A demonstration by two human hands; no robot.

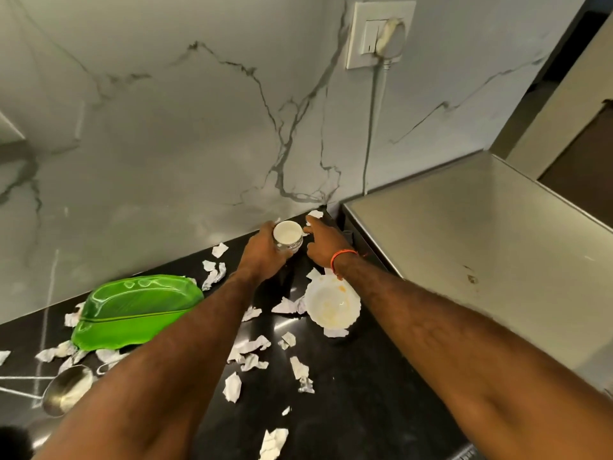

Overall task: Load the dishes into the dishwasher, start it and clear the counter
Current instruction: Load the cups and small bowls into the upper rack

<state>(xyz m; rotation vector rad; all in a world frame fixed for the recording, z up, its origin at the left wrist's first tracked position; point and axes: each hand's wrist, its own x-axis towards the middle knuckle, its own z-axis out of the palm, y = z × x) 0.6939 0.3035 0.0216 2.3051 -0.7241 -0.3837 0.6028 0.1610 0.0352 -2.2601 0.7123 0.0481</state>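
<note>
Holding white cup (288, 235) in left hand (262, 249); right hand (323, 245) touching cup handle.

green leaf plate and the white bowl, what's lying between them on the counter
In the head view, the left forearm crosses above that stretch; crumpled paper scraps lie between the green leaf plate and white bowl.

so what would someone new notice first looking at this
Probably the glossy green leaf-shaped plate at the left of the black counter, among the torn white paper scraps strewn all over it. Next, the two hands meeting at the back by the marble wall: the left hand grips a white cup, the right hand reaches in beside it. Below the right wrist sits a stained white bowl.
</note>
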